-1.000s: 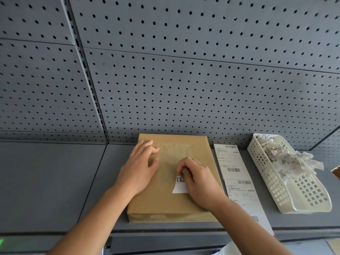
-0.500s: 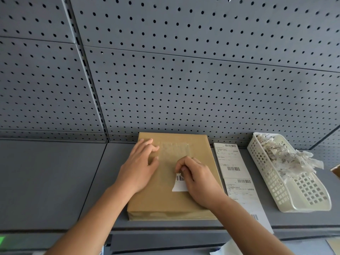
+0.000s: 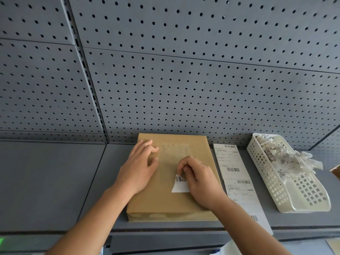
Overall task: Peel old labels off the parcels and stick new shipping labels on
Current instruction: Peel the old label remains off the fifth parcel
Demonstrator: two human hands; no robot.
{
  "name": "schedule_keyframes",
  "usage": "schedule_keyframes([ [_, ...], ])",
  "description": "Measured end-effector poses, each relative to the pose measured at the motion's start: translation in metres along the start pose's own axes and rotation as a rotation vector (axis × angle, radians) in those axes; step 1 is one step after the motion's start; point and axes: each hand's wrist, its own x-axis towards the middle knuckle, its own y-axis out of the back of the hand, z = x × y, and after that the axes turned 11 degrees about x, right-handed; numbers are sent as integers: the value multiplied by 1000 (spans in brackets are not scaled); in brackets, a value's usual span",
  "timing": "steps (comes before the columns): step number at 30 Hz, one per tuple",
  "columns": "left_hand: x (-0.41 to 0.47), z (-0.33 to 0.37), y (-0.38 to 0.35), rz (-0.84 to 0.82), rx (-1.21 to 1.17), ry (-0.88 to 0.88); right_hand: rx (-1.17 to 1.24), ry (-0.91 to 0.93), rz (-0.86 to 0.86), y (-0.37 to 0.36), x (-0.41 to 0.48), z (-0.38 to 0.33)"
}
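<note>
1. Parcel (image 3: 165,205): flat, rectangular and wrapped in plain brown paper. It lies on the grey shelf (image 3: 46,181) with its far edge against the pegboard (image 3: 184,80). Clear tape shows along its near edge.
2. Glossy patch (image 3: 173,151): a bare, shiny rectangle on the far half of the parcel's top face.
3. Old label (image 3: 179,186): a torn white remnant with a barcode along its upper edge, on the parcel's top, right of centre. Its right part is hidden under the fingers.
4. Left hand (image 3: 137,172): rests flat on the parcel's left side, fingers extended and slightly spread, holding nothing.
5. Right hand (image 3: 201,183): fingers curled, with thumb and fingertips pinching the old label's upper edge.
6. Strip of new labels (image 3: 233,173): long, white and printed with barcodes. It lies flat on the shelf just right of the parcel.
7. Basket (image 3: 311,196): cream lattice plastic, right of the strip, holding crumpled label scraps (image 3: 281,157) at its far end.
</note>
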Motion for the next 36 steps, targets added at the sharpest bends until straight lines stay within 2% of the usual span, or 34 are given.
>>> schedule_keyframes([
  [13, 0, -2, -2, 7, -7, -8, -47, 23, -56, -4, -1, 0],
  [27, 0, -1, -1, 3, -7, -4, -23, 35, 14, 0, -1, -1],
  [31, 0, -2, -2, 6, -5, -7, -70, 33, -36, -5, 0, 0],
  [36, 0, -2, -2, 7, -12, -9, 7, -1, -5, 1, -1, -4],
])
